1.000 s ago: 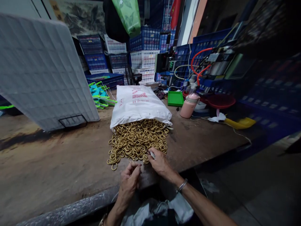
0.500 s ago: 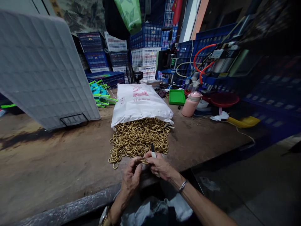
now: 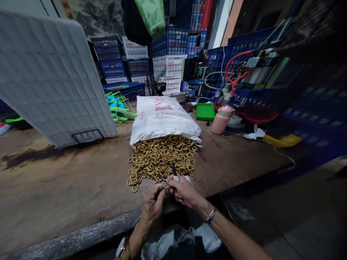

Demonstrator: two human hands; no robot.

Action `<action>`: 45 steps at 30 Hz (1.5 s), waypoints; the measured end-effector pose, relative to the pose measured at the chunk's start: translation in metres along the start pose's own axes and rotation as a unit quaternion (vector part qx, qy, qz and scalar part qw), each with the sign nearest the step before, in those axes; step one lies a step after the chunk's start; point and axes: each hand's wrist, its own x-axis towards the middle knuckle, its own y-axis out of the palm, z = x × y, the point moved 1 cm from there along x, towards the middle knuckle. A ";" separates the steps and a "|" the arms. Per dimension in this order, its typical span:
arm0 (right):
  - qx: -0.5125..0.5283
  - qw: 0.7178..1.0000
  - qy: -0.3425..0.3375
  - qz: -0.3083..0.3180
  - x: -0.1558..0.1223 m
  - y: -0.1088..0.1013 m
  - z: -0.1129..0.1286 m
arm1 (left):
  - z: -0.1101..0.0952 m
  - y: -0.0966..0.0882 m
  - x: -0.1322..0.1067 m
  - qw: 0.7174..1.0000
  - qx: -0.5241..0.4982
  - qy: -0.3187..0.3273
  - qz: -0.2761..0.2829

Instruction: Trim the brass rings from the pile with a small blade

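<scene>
At the table's front edge my left hand [image 3: 152, 204] is closed, pinching a brass-coloured ring [image 3: 167, 187] between thumb and fingers. Close against it, my right hand [image 3: 184, 192] is wrapped round a small knife [image 3: 175, 176] with a dark blade and a pale handle. The blade points up and away from me. My right fingertips meet the ring, and part of it is hidden by them. Just beyond both hands lies a heap of similar rings [image 3: 159, 159], spilling from the mouth of a white sack [image 3: 165, 121] with red print.
A grey padded panel [image 3: 56, 79] stands upright at left, near green-and-blue plastic pieces [image 3: 118, 107]. To the right are a pink bottle [image 3: 221, 121], a green tray [image 3: 205, 111], a red dish [image 3: 260, 115] and a yellow scoop [image 3: 283, 141]. Stacked crates [image 3: 170, 65] fill the back.
The ring has turned between my fingers and now shows more edge-on. The knife's blade leans slightly more to the left. My view has shifted a little.
</scene>
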 end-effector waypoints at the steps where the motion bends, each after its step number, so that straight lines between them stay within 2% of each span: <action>1: -0.048 0.998 -0.034 -0.020 0.000 0.000 0.000 | -0.001 0.000 0.000 1.000 0.011 0.001 -0.006; 4: -0.200 0.966 -0.143 -0.085 0.001 0.002 0.002 | -0.006 -0.001 -0.001 1.000 0.016 -0.005 -0.015; 7: -0.274 0.940 -0.168 -0.112 0.002 0.005 0.001 | -0.012 0.001 0.000 0.999 -0.028 -0.045 0.000; 11: -0.249 0.950 -0.159 -0.105 0.008 0.005 -0.003 | -0.012 0.001 0.000 0.987 -0.096 -0.126 0.033; 14: -0.233 0.955 -0.157 -0.097 0.011 0.003 -0.004 | -0.008 0.000 -0.001 0.969 -0.130 -0.193 0.080; 17: -0.236 0.954 -0.162 -0.095 0.010 0.003 -0.002 | -0.005 0.000 -0.003 0.950 -0.182 -0.227 0.115; 20: -0.233 0.953 -0.169 -0.092 0.008 0.005 0.000 | -0.004 0.001 -0.004 0.940 -0.221 -0.233 0.115; 24: -0.247 0.946 -0.192 -0.084 0.006 0.003 0.000 | -0.005 0.003 -0.004 0.934 -0.264 -0.227 0.082; 27: -0.356 0.902 -0.221 -0.109 0.003 0.001 -0.002 | -0.006 0.003 -0.003 0.936 -0.267 -0.221 0.057; 30: -0.449 0.858 -0.235 -0.086 -0.002 0.002 -0.004 | -0.004 0.003 -0.002 0.940 -0.256 -0.218 0.051; 37: -0.549 0.803 -0.222 -0.063 -0.004 0.005 -0.007 | -0.002 0.004 -0.001 0.958 -0.218 -0.183 0.032; 42: -0.563 0.800 -0.195 -0.073 0.003 -0.005 -0.016 | -0.012 0.001 -0.011 0.964 -0.192 -0.178 0.047; 45: -0.513 0.828 -0.196 -0.111 0.010 -0.007 -0.018 | -0.017 0.000 -0.015 0.956 -0.224 -0.180 0.058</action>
